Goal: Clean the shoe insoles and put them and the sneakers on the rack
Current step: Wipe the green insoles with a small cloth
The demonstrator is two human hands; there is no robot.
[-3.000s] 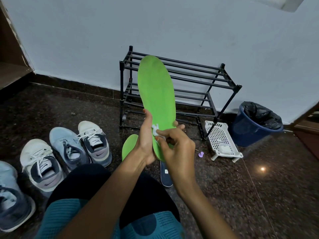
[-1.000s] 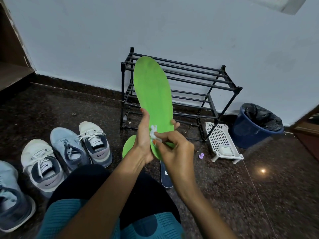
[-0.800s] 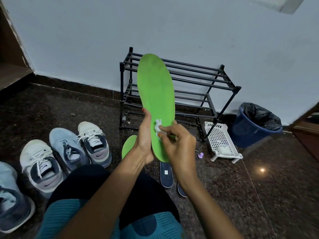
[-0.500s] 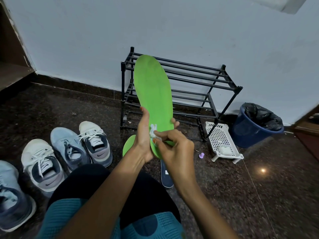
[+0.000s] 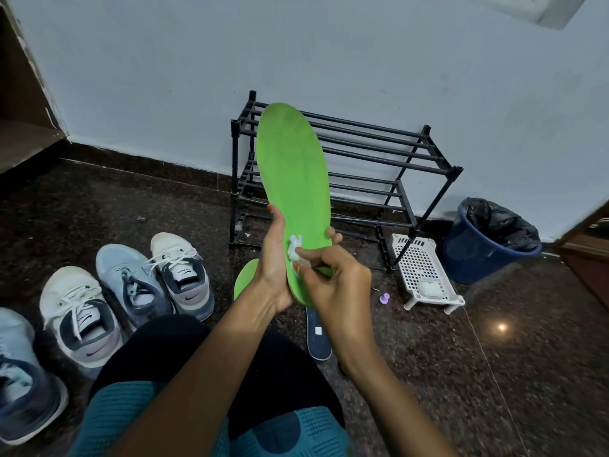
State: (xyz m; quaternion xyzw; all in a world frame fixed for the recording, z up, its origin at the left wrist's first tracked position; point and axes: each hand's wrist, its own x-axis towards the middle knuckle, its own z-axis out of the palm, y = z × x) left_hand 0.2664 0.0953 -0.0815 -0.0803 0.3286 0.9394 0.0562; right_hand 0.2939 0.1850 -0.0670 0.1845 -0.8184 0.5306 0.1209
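- Four sneakers stand in a loose row on the dark stone floor at the near left, laces up, well apart from the rack.
- A second green insole lies on the floor just left of the hands, partly hidden by the left wrist.
- The left hand grips the heel end of a green insole, fingers wrapped behind it, holding it upright in front of the rack.
- The right hand pinches a small white wipe between thumb and fingertips, pressing it to the insole's lower part.
- A dark blue insole lies on the floor below the hands.
- The black rack stands against the far wall, its bars bare.
- A small purple object and a white perforated tray sit at the rack's right foot.
- A blue bin with a black liner stands at the far right.
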